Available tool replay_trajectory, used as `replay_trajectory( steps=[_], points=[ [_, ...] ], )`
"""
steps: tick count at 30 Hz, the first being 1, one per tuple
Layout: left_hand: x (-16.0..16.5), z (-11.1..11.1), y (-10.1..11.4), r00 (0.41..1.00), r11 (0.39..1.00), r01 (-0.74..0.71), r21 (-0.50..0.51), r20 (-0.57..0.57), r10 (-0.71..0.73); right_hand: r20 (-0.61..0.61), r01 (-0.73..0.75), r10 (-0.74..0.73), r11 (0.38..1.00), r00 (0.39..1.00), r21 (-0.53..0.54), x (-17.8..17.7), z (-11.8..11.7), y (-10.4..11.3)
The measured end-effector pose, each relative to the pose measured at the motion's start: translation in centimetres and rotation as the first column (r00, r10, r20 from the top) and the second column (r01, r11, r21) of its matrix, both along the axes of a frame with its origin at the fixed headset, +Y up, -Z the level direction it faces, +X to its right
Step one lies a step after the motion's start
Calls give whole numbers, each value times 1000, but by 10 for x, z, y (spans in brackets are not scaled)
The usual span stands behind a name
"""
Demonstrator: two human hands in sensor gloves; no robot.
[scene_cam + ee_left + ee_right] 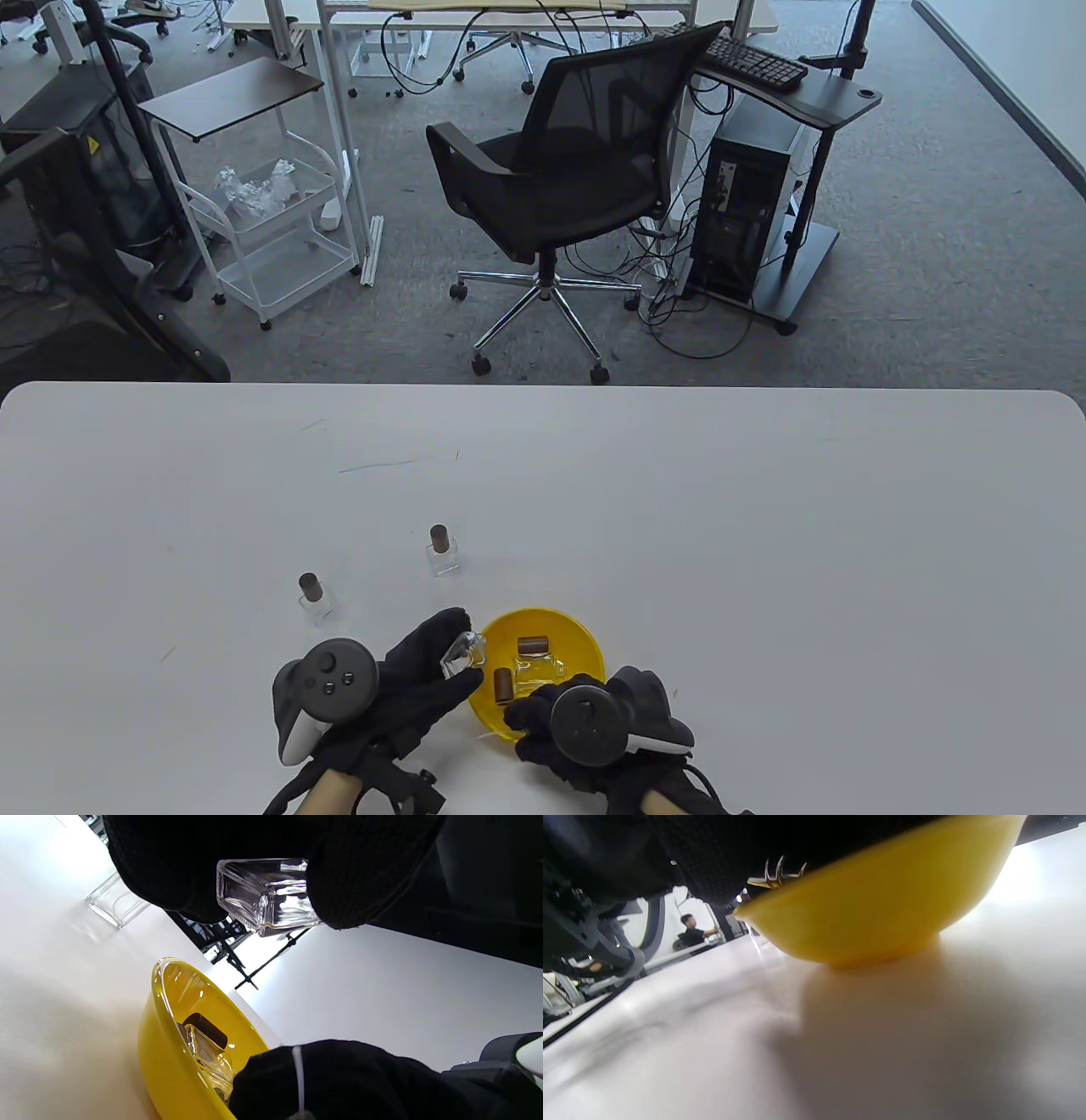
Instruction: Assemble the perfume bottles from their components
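Bowl (585,632) on table (764,543) at lower centre of frame, two caps (503,684) and a bottle (540,670) inside it, left hand (420,679) with bottle (463,655) just left of bowl, right hand (585,722) at bowl's lower rim, two capped bottles (442,550) up-left of bowl.

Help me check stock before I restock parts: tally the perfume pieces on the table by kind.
Capped bottles standing on the table: 2
Uncapped glass bottles: 2, one in the left hand, one in the yellow bowl
Loose brown caps in the bowl: 2
Total: 6

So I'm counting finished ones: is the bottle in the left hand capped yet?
Not capped. The glass bottle pinched in the left hand shows no brown cap, unlike the two capped bottles standing on the table.
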State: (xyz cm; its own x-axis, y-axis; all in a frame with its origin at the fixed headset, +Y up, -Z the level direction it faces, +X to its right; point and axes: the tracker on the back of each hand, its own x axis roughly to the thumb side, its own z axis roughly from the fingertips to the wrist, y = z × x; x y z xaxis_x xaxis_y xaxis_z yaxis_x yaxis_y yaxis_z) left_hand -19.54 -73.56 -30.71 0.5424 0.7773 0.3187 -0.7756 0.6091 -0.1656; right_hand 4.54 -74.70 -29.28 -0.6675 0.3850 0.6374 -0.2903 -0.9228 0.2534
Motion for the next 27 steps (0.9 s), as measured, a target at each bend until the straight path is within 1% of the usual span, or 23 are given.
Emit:
replay_trajectory(
  steps=[4, 13, 16, 22, 27],
  points=[
    [2, 0, -1, 1000, 1000, 7, -3, 17, -7, 46, 86, -87, 996, 995, 18, 10, -1, 10],
    [12, 2, -5, 998, 1000, 11, -29, 57, -10, 179, 138, -163, 980, 970, 145, 37, -3, 24],
    [16, 3, -6, 998, 999, 17, -27, 60, -15, 210, 125, -171, 969, 963, 215, 42, -2, 28],
    [21, 5, -5, 997, 999, 34, -6, 63, -33, 216, 73, -151, 941, 965, 330, 41, 5, 32],
    [23, 6, -4, 997, 999, 39, 6, 70, -40, 218, 36, -127, 925, 968, 378, 38, 8, 33]
  ],
)
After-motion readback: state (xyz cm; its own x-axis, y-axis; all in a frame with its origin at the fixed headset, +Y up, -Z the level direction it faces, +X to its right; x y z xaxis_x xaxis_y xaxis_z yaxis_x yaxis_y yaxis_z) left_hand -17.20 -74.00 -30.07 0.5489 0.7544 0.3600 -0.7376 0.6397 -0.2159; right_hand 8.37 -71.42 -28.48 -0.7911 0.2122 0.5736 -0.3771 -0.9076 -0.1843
